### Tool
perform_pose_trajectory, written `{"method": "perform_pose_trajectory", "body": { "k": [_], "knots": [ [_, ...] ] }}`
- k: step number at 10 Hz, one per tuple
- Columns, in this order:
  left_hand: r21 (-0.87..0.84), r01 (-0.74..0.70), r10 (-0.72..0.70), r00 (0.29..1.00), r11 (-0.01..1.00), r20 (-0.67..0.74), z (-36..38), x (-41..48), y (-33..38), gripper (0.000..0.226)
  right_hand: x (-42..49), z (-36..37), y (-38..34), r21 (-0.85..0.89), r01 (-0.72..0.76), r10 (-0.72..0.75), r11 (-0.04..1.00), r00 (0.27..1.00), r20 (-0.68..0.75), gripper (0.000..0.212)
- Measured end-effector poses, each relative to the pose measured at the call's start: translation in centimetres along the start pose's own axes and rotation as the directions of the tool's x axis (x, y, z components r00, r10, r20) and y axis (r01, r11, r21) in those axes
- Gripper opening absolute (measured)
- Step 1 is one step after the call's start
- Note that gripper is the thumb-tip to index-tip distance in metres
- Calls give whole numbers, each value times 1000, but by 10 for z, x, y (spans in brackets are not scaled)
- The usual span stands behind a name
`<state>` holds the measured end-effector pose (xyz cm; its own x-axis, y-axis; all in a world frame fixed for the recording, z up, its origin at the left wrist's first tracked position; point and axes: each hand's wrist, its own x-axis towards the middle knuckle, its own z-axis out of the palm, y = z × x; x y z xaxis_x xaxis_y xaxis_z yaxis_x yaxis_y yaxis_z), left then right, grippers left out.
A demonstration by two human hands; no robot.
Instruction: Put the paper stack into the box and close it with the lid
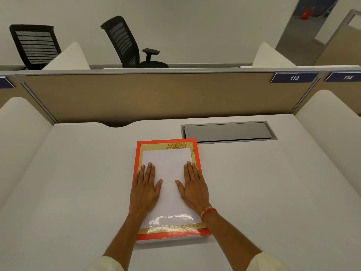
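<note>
A flat red box (168,142) with a gold-patterned border lies on the white desk (78,182), straight in front of me. Its top face has a large white centre (169,163) that shines with glare near the front edge. I cannot tell whether this white area is the paper stack seen through a clear lid or a printed lid. My left hand (145,189) rests palm down on the left half of the top, fingers stretched out. My right hand (194,187), with a red thread on the wrist, lies flat on the right half.
A grey cable hatch (227,132) is set into the desk behind the box on the right. A tan partition (156,94) closes the back, and white curved dividers (332,133) stand at both sides. Two black office chairs (125,42) stand beyond the partition.
</note>
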<state>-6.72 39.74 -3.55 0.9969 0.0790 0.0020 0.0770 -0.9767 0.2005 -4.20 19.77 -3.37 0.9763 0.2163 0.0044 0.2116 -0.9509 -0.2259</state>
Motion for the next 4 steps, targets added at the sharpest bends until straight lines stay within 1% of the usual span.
{"method": "perform_pose_trajectory", "body": {
  "k": [2, 3, 4],
  "knots": [
    [-3, -16, 16, 1000, 1000, 3, -3, -1, 1, 79, 0, -8, 0, 46, -7, 5, 999, 999, 35, 77],
    [-34, -11, 12, 1000, 999, 18, -6, 0, 4, 89, -1, -13, 6, 93, -19, 16, 996, 999, 34, 76],
    [-110, -8, 4, 999, 994, -32, -7, 3, 26, 99, -6, -24, 21, 112, -13, 13, 994, 1000, 1, 77]
  ]
}}
